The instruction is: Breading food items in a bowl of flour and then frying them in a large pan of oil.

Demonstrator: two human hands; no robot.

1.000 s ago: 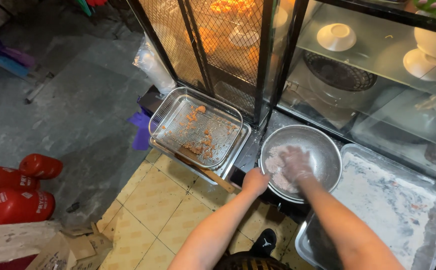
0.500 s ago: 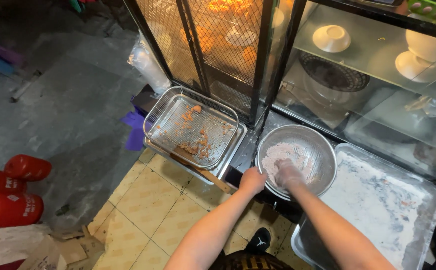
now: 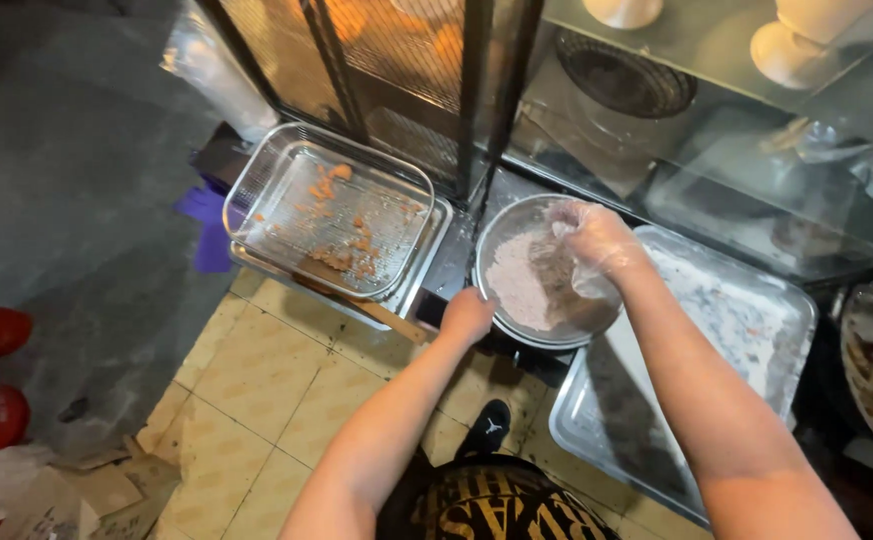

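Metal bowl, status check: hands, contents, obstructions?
Left hand grips metal bowl rim. Gloved right hand over the pale floury mix. Nothing blocking.

bowl (image 3: 532, 290) between rack tray (image 3: 332, 215) (left) | flat tray (image 3: 747, 320) (right)

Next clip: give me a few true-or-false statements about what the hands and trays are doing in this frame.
1. The left hand grips the near rim of the round metal bowl of pale flour. True.
2. The right hand is bare. False: it wears a clear plastic glove.
3. The wire rack tray with orange crumbs sits left of the bowl. True.
4. The large floured rectangular metal tray is stacked on the rack tray. False: it lies to the bowl's right.
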